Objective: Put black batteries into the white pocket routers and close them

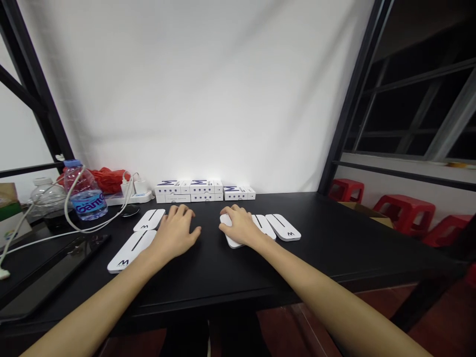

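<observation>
My left hand point(174, 230) is palm down over the black table, thumb stretched out and fingers apart. It holds nothing. Close beside it lie a flat white device point(148, 219) with a dark stripe and, nearer me, another white device point(132, 250) with a dark logo; my wrist partly covers its edge. My right hand point(240, 224) lies over a third white device point(232, 243), thumb and fingers curled about its far end. Two more like it, a partly hidden white device point(265, 227) and a fully visible white device point(283, 227), lie in a row to its right.
White boxes point(206, 187) with blue print stand along the wall. At left are a water bottle point(85, 193), a power strip point(141, 197), white cables point(92, 229), a black mouse point(130, 210) and a dark tablet-like slab point(48, 277). Red stools point(401, 210) stand beyond the table.
</observation>
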Available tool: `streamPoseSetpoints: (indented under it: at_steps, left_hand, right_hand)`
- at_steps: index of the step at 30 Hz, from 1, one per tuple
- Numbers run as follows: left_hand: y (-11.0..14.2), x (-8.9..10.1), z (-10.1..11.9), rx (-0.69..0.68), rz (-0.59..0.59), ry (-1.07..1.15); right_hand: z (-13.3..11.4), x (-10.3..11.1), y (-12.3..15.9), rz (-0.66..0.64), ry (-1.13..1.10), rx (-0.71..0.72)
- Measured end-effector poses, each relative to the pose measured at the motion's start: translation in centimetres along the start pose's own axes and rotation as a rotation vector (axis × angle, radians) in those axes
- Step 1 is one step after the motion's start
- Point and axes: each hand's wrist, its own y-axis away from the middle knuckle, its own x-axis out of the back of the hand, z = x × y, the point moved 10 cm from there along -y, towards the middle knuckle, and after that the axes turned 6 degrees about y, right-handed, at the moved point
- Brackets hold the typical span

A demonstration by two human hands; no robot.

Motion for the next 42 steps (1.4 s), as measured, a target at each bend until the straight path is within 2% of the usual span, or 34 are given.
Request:
streamPoseSetpoints:
  at_steps: [3, 6, 10, 14, 17, 19, 21, 23, 25, 27, 30, 32, 42]
  left_hand:
    - [1.2, 1.6, -2.5, 0.158, -0.011, -0.230]
    - [3.6, 2.8, -5.0, 0.328, -0.049, -0.343]
    - [5.9, 2.8, -7.6, 0.460, -0.116, -0.330]
    - [6.0, 2.2, -8.5, 0.473, -0.189, -0.281]
    - [4.6, 2.5, -8.0, 0.422, -0.156, -0.133]
    - [3.2, 2.7, -7.1, 0.382, -0.108, 0.111]
    - [1.8, 2.3, -6.3, 0.385, -0.088, 0.446]
    - [0.4, 1.3, -5.3, 0.432, -0.096, 0.770]
    - [-0.5, -0.8, -3.7, 0.510, -0.192, 1.064]
    - [-1.0, -2.4, -2.0, 0.577, -0.256, 1.229]
    - [-1.7, -3.6, 0.5, 0.557, -0.301, 1.339]
    - [-1.8, -4.0, 1.3, 0.538, -0.289, 1.355]
    - [-0.7, -5.2, 1.2, 0.491, -0.291, 1.370]
  right_hand:
    - [0.0, 0.0, -0.1, -0.005, 0.128, 0.016]
    - [0.1, -0.2, -0.3, -0.022, 0.142, 0.049]
    - [0.6, 0.0, -0.5, -0.027, 0.147, 0.049]
    - [0.8, 0.1, -0.6, -0.033, 0.131, 0.055]
    - [0.4, 0.7, -0.5, 0.000, 0.118, 0.055]
    - [-0.3, 1.5, -0.3, 0.062, 0.077, 0.082]
    - [-2.1, 2.6, 0.2, 0.154, -0.026, 0.198]
    - [-4.3, 3.6, 1.2, 0.229, -0.145, 0.380]
    - [-6.2, 4.1, 2.1, 0.252, -0.209, 0.542]
    - [-7.2, 4.1, 2.8, 0.256, -0.230, 0.636]
    - [-7.5, 4.3, 3.1, 0.288, -0.238, 0.693]
    - [-7.2, 4.3, 3.1, 0.310, -0.237, 0.701]
    - [-7.6, 3.5, 3.4, 0.281, -0.201, 0.737]
